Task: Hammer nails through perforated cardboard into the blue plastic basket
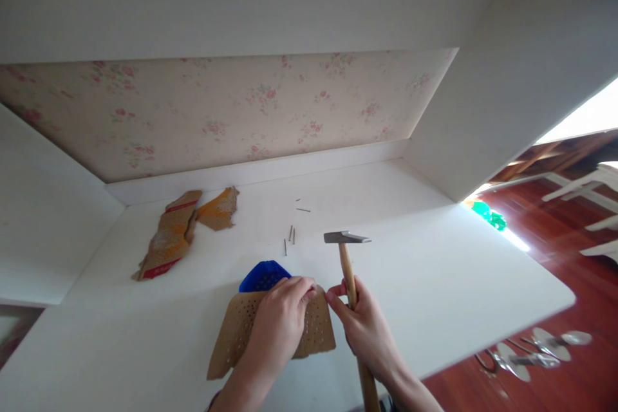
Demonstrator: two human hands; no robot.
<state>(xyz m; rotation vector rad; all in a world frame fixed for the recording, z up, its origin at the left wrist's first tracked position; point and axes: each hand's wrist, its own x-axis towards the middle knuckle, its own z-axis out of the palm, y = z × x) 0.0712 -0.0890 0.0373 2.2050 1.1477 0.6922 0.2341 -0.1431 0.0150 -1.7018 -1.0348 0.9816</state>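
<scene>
A brown piece of cardboard (234,328), punched with many small holes, lies over a blue plastic piece (263,277) that shows perforations of its own. Across the cardboard reaches my left hand (284,312), its fingers curled closed near the top right edge; what they pinch, if anything, is hidden. My right hand (364,325) is wrapped round the wooden handle of a hammer (346,238), head up. The thumb and forefinger of that hand come close to the cardboard's right corner; whether they touch it I cannot tell. Several loose nails (291,234) lie beyond the blue piece.
Torn cardboard scraps (168,235) with orange and red print lie at the back left of the white desk (434,283). White panels (483,96) and a floral-papered back wall (265,109) enclose it. Past the right edge, metal-and-glass objects (512,360) stand on the reddish floor.
</scene>
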